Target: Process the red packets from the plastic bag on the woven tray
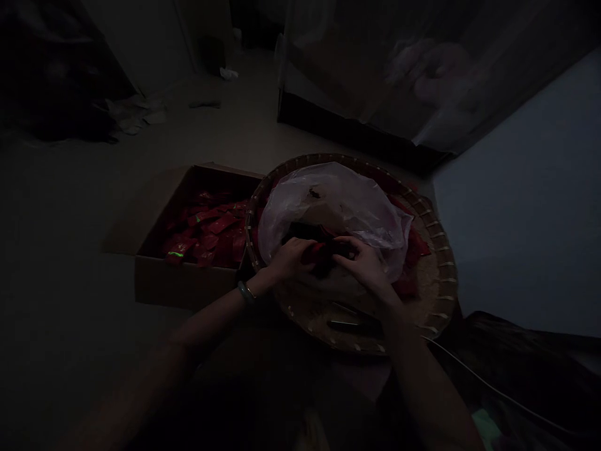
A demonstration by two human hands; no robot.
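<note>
Now, left hand [292, 258]: fingers closed around a red packet [312, 253], held above the open plastic bag [338, 188].
Right hand [365, 263]: fingers bent and narrow beside that packet; too dark to tell whether they grip anything.
Woven bamboo tray [447, 279]: under the bag, red material [407, 285] showing at the bag's right.
Cardboard box [181, 283]: left of the tray, heaped with small sachets [216, 230].
</note>
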